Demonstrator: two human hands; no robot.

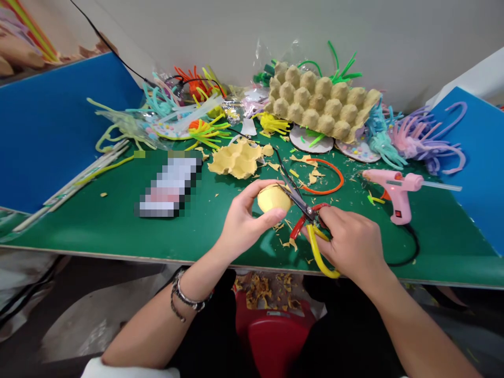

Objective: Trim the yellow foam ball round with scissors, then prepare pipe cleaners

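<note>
1. Head view: a yellow egg-carton cup (271, 201) is pinched in the left hand (244, 220), between thumb and fingers, above the green table (106, 226).
2. Right hand (354, 242) grips scissors (310, 212) by their handles, blades at the cup's rim.
3. A slip could nick the nearby fingertips; too deep a snip might tear the cup.
4. Beyond: carton scraps (314, 176), pink glue gun (398, 191).

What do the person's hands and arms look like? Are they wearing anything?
Both hands are bare, without gloves. The left hand has a shiny, silvery bracelet and a darker, thin band around its wrist. A white sleeve shows farther up that arm. The right hand has no bracelet showing.
</note>
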